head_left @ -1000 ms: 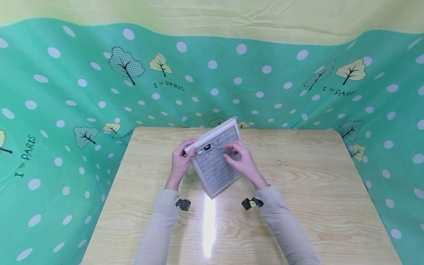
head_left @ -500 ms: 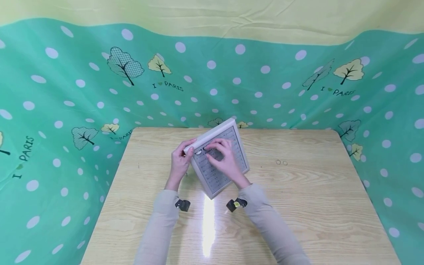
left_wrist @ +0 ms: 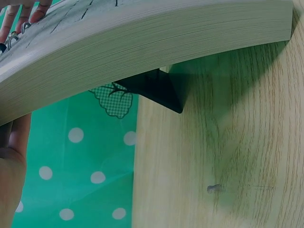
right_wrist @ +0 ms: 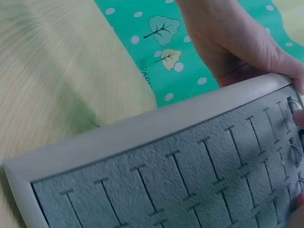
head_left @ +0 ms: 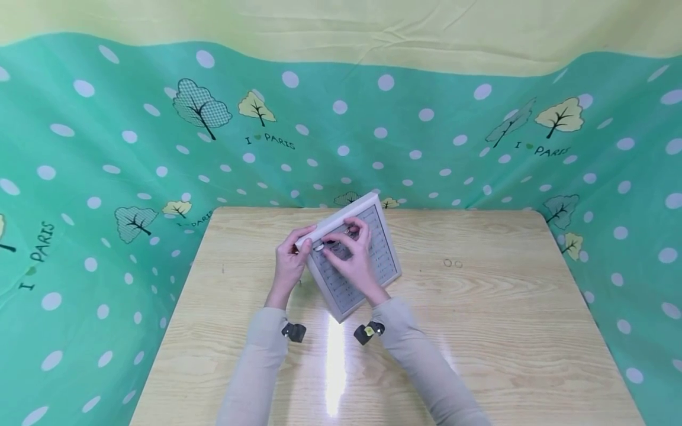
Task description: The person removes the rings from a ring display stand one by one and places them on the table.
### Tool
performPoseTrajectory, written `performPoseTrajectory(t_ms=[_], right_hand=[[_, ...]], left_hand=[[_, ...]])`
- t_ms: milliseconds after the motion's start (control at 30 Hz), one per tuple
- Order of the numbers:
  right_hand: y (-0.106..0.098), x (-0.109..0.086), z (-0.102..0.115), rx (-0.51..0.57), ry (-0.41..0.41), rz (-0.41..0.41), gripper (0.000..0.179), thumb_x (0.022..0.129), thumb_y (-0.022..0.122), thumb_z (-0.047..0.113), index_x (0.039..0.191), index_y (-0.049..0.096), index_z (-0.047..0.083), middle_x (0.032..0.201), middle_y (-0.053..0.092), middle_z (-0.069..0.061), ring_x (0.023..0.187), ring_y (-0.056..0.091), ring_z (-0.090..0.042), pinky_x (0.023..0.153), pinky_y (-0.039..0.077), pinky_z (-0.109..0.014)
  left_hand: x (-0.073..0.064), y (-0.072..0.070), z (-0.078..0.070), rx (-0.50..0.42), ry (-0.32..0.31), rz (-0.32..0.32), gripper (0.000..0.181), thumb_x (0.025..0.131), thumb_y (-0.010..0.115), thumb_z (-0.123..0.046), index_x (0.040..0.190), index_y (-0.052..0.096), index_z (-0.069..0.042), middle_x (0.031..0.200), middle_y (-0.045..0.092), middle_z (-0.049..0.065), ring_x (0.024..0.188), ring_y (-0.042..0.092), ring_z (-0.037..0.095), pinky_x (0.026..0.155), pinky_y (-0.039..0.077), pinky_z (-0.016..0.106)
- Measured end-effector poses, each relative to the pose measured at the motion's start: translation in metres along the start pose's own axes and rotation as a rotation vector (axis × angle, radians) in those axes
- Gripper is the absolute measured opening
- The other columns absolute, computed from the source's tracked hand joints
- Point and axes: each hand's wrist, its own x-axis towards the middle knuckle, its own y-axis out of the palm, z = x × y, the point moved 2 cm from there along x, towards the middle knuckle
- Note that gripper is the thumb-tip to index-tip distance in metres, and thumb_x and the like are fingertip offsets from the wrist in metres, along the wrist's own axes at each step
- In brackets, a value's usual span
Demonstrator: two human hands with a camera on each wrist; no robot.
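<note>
A tilted ring display tray (head_left: pixel 385 239) with a pale frame and a grey slotted insert stands off the table. My left hand (head_left: pixel 290 257) grips its upper left corner, thumb on the front and fingers behind. My right hand (head_left: pixel 354 257) reaches across the insert, thumb and index finger curled at a light ring (head_left: pixel 318 247) in the corner slot. In the right wrist view a fingertip (right_wrist: pixel 299 118) touches that ring; the other side of the pinch is hidden. In the left wrist view, more rings (left_wrist: pixel 26 27) sit beside the right hand's other fingers.
Two thin rings (head_left: pixel 453 263) lie on the wooden table (head_left: pixel 506 325) to the right. Behind the tray a dark support (left_wrist: pixel 164 90) shows in the left wrist view. A green dotted cloth (head_left: pixel 373 136) hangs around the table's back and sides.
My right hand has moved left across the tray, past the patterned and black rings, to the corner ring. The left hand and the tray have stayed in place.
</note>
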Motion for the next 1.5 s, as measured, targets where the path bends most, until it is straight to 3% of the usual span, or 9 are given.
performPoseTrajectory(t_ms=[200, 333, 567, 767, 967, 1067, 1233, 1367, 1500], right_hand=[[0.005, 0.001, 0.013, 0.063, -0.023, -0.069, 0.022, 0.070, 0.081, -0.006, 0.089, 0.072, 0.001, 0.132, 0.033, -0.029, 0.112, 0.028, -0.048, 0.091, 0.027, -0.058], [0.005, 0.002, 0.021, 0.083, -0.026, -0.084, 0.021, 0.069, 0.079, -0.010, 0.086, 0.070, -0.002, 0.130, 0.033, -0.034, 0.113, 0.026, -0.051, 0.092, 0.024, -0.061], [0.005, -0.002, 0.003, 0.033, 0.022, -0.011, 0.018, 0.073, 0.083, 0.006, 0.086, 0.071, 0.009, 0.136, 0.033, -0.018, 0.122, 0.024, -0.035, 0.104, 0.022, -0.046], [0.001, -0.003, 0.000, 0.023, 0.014, 0.056, 0.014, 0.076, 0.079, 0.012, 0.085, 0.069, 0.010, 0.132, 0.037, -0.015, 0.124, 0.021, -0.033, 0.109, 0.012, -0.051], [-0.003, -0.006, 0.002, 0.027, 0.048, 0.129, 0.014, 0.075, 0.079, 0.007, 0.081, 0.068, 0.010, 0.130, 0.041, -0.013, 0.127, 0.018, -0.032, 0.108, 0.015, -0.051], [-0.006, -0.007, 0.003, 0.046, 0.046, 0.142, 0.015, 0.075, 0.079, 0.004, 0.081, 0.066, 0.010, 0.131, 0.043, -0.013, 0.127, 0.020, -0.033, 0.108, 0.016, -0.051], [-0.014, -0.008, 0.005, 0.122, 0.030, 0.091, 0.017, 0.075, 0.075, -0.007, 0.082, 0.064, 0.004, 0.122, 0.054, -0.020, 0.125, 0.029, -0.042, 0.107, 0.017, -0.054], [-0.030, -0.003, 0.026, 0.154, 0.059, 0.041, 0.016, 0.075, 0.070, -0.016, 0.084, 0.061, -0.006, 0.109, 0.060, -0.029, 0.117, 0.039, -0.049, 0.107, 0.020, -0.055], [-0.047, -0.001, 0.043, 0.123, 0.107, 0.022, 0.014, 0.077, 0.068, -0.018, 0.086, 0.059, -0.010, 0.099, 0.063, -0.030, 0.106, 0.047, -0.046, 0.103, 0.029, -0.051]], left_hand=[[0.001, 0.000, -0.002, -0.004, -0.005, 0.002, 0.021, 0.089, 0.053, 0.013, 0.109, 0.059, 0.016, 0.108, 0.061, 0.036, 0.079, 0.058, 0.006, 0.056, 0.050, 0.015], [0.001, 0.000, -0.003, 0.003, -0.009, 0.007, 0.021, 0.090, 0.053, 0.013, 0.110, 0.059, 0.015, 0.108, 0.060, 0.035, 0.080, 0.059, 0.007, 0.058, 0.052, 0.016], [0.001, 0.000, -0.002, -0.002, -0.007, 0.006, 0.021, 0.089, 0.053, 0.013, 0.109, 0.059, 0.015, 0.108, 0.060, 0.035, 0.078, 0.058, 0.008, 0.055, 0.050, 0.016], [-0.001, 0.000, 0.001, 0.005, -0.007, 0.015, 0.022, 0.089, 0.053, 0.012, 0.110, 0.059, 0.014, 0.110, 0.061, 0.034, 0.082, 0.059, 0.009, 0.060, 0.052, 0.017], [-0.003, -0.002, 0.001, -0.003, -0.032, 0.010, 0.022, 0.090, 0.054, 0.011, 0.111, 0.059, 0.014, 0.111, 0.060, 0.035, 0.080, 0.061, 0.009, 0.061, 0.055, 0.019], [-0.003, -0.003, 0.001, -0.010, -0.036, 0.010, 0.022, 0.090, 0.053, 0.012, 0.111, 0.058, 0.015, 0.111, 0.060, 0.035, 0.080, 0.061, 0.009, 0.061, 0.055, 0.020], [-0.002, -0.002, 0.003, -0.032, -0.032, 0.018, 0.022, 0.089, 0.053, 0.012, 0.111, 0.057, 0.016, 0.112, 0.058, 0.036, 0.081, 0.061, 0.008, 0.063, 0.056, 0.020], [-0.002, 0.000, 0.004, -0.038, -0.037, 0.026, 0.022, 0.090, 0.054, 0.011, 0.112, 0.057, 0.015, 0.114, 0.058, 0.035, 0.081, 0.062, 0.009, 0.062, 0.057, 0.022], [-0.002, 0.000, 0.003, -0.029, -0.047, 0.030, 0.023, 0.091, 0.054, 0.010, 0.113, 0.057, 0.015, 0.114, 0.059, 0.034, 0.080, 0.063, 0.009, 0.061, 0.057, 0.023]])
